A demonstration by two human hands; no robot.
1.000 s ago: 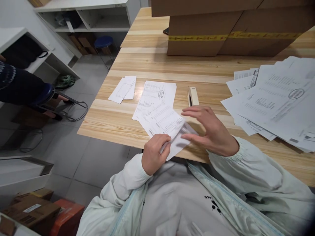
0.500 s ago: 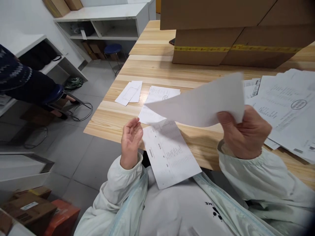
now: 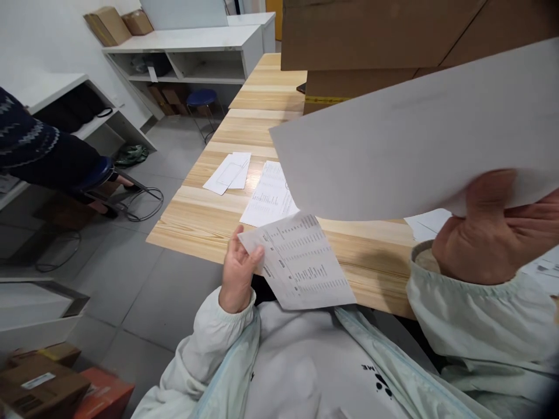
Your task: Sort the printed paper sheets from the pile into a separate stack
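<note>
My left hand [image 3: 239, 273] pinches the left corner of a printed sheet of paper [image 3: 305, 267], thumb on its face and fingers behind. That sheet reaches over the table's front edge, its lower end close to my shirt. My right hand [image 3: 493, 233] is raised over the right side of the table, gripping another sheet [image 3: 414, 139] by its lower edge between thumb and fingers. The side of this second sheet facing me looks blank. Beyond my left hand, a printed page [image 3: 268, 195] lies on the table, partly covered by the raised sheet.
Two small slips [image 3: 227, 173] lie on the wooden table [image 3: 187, 224]. Cardboard boxes [image 3: 349, 41] are stacked at the back, and papers [image 3: 544, 267] lie at the right, mostly hidden. At the left, a person [image 3: 39, 134] sits on a stool. Cartons [image 3: 43, 384] stand on the floor.
My left hand has closed on the corner of the printed sheet. My right hand has carried its sheet up and to the right, where it now covers much of the boxes and papers.
</note>
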